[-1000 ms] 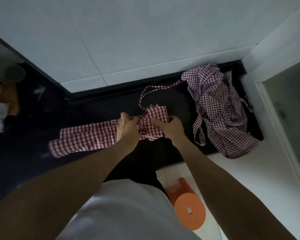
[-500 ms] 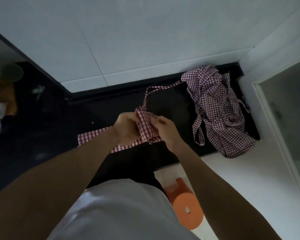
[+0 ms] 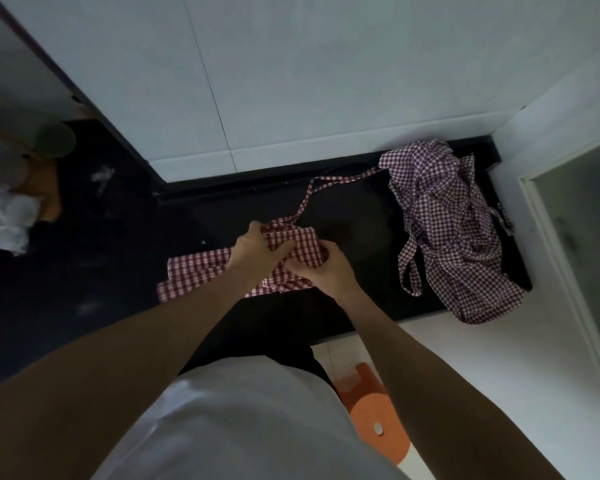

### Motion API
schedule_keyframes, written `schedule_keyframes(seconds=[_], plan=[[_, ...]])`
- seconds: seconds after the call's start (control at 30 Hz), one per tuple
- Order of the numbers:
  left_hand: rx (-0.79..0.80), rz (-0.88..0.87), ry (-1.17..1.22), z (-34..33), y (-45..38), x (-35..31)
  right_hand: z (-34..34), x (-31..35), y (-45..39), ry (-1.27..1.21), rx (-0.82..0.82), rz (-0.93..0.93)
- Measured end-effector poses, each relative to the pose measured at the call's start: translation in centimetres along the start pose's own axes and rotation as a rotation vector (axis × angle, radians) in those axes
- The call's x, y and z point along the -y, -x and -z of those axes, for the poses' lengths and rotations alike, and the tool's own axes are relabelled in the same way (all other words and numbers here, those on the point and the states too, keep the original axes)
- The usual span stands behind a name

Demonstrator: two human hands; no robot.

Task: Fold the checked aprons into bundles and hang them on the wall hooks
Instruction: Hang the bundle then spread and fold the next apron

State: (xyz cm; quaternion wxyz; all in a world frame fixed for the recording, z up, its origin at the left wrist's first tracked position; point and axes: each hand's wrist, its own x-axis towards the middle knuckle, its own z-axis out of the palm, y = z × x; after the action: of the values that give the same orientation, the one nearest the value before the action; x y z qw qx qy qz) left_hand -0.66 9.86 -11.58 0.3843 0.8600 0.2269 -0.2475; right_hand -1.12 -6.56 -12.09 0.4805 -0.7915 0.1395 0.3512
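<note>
A red-and-white checked apron (image 3: 201,268) lies partly rolled on the black counter (image 3: 357,237) in front of me. My left hand (image 3: 253,251) grips the rolled part from the left. From the right, my right hand (image 3: 323,271) holds the same roll. Its strap (image 3: 312,192) trails back toward the wall. A heap of loose purple checked aprons (image 3: 454,230) sits on the counter's right end, partly hanging over the front edge. No wall hooks are in view.
A white tiled wall (image 3: 291,81) rises behind the counter. An orange stool (image 3: 378,420) stands on the floor below my right arm. At the far left are a green lid (image 3: 54,140) and crumpled white plastic (image 3: 4,220). A pale door frame (image 3: 568,254) lies right.
The flat left part of the apron has grown shorter as the roll has taken it up. Both hands have stayed on the roll and shifted slightly.
</note>
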Motion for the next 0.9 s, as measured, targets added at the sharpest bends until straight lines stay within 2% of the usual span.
schedule_keyframes(seconds=[0.1,0.17,0.27,0.4,0.53,0.7,0.8,0.9], plan=[[0.007,0.059,-0.005,0.8,-0.1,0.8,0.6,-1.4,0.1,0.263,0.089,0.189],[0.071,0.069,-0.001,1.1,-0.3,0.9,0.3,-1.8,0.0,0.321,0.045,0.306],[0.141,0.14,0.079,1.3,-0.4,0.6,-0.8,-1.2,-0.8,0.367,-0.111,0.334],[0.198,0.11,0.039,2.0,-0.1,0.6,-1.8,-1.0,-1.4,0.37,-0.174,0.304],[0.228,0.078,-0.027,2.6,0.1,1.3,-2.2,-0.4,-1.3,0.342,-0.103,0.24],[0.184,0.138,0.177,1.6,0.3,2.8,-1.3,1.3,-0.5,0.208,0.15,0.003],[0.2,0.187,0.318,0.9,0.4,2.2,-2.1,0.7,0.1,-0.142,0.081,-0.142],[0.328,0.085,0.392,0.5,0.4,2.4,-1.9,-0.3,-0.5,-0.321,0.025,-0.242]])
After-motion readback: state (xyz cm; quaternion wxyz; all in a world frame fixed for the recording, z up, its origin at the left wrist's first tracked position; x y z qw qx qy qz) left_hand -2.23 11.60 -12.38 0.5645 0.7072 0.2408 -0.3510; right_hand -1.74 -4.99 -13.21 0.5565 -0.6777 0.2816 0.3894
